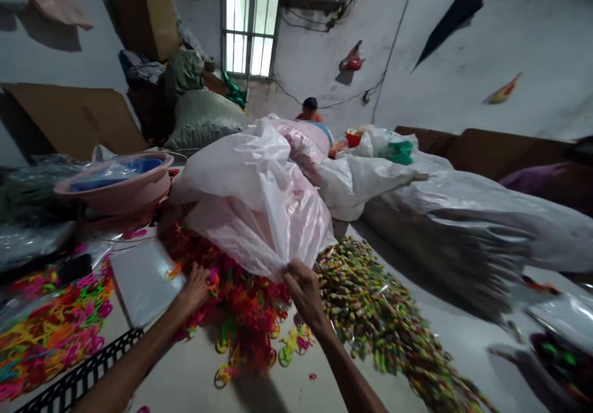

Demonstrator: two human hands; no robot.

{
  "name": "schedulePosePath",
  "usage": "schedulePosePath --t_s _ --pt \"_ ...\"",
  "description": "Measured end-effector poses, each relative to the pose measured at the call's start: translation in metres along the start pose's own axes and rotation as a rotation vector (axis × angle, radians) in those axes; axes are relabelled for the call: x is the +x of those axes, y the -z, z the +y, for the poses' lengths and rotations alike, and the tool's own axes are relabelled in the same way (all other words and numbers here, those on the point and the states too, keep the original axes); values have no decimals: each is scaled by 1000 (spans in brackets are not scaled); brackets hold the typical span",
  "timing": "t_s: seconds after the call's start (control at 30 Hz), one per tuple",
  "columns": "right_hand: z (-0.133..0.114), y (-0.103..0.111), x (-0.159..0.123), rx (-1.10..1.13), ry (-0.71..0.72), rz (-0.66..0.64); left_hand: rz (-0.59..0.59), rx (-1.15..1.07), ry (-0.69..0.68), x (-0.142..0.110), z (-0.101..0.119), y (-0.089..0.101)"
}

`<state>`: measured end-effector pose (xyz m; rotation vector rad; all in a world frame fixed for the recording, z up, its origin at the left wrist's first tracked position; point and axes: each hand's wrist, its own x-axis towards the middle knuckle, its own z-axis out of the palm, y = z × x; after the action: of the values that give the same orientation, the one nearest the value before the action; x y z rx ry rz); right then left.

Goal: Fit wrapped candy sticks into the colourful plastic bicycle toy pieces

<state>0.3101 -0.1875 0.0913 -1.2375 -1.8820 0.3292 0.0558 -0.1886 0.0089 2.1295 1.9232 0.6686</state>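
Note:
A large translucent white plastic bag (259,197) lies tilted toward me, its near end over a heap of small red, pink and orange plastic pieces (250,314). My right hand (303,286) is closed on the bag's gathered near edge. At the heap's left side my left hand (198,286) has its fingers curled in among the pieces. What it grips, if anything, is hidden. Several loose yellow and green rings have spilled in front. A long pile of small multicoloured wrapped pieces (375,302) spreads just right of my right hand.
A stack of clear plastic sheets or bags (146,280) lies left of my left hand, beside a black lattice basket edge (88,363) and more bright pieces (55,333). A pink basin (125,194) stands behind. Big sacks (463,215) fill the right; a person (312,112) is at the back.

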Motion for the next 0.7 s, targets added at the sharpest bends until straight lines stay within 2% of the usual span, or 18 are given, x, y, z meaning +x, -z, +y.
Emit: schedulePosePath --t_s 0.1,0.17,0.2,0.23,0.27,0.37,0.47,0.57,0.63,0.7 --pt "-26 18 50 69 -9 50 -49 81 89 -9 18 27" --pt "-42 19 65 76 57 60 69 76 124 4 37 52" --pt "-48 13 63 48 107 51 218 24 114 16 48 65" --pt "-51 4 53 0 161 31 363 -37 106 32 59 75" --pt "-51 -9 38 -65 216 -3 431 -82 136 50 72 83" --pt "-39 -48 -23 -260 311 -76 283 -157 271 106 108 83" --pt "-17 -63 -63 -308 362 -195 265 -203 303 139 132 65" --pt "5 -44 -56 -249 329 -227 304 -258 268 148 140 66" --pt "15 -22 -31 -236 247 -135 365 -280 238 149 143 82" --pt "16 -3 5 -255 176 -31 475 -320 147 148 149 103"
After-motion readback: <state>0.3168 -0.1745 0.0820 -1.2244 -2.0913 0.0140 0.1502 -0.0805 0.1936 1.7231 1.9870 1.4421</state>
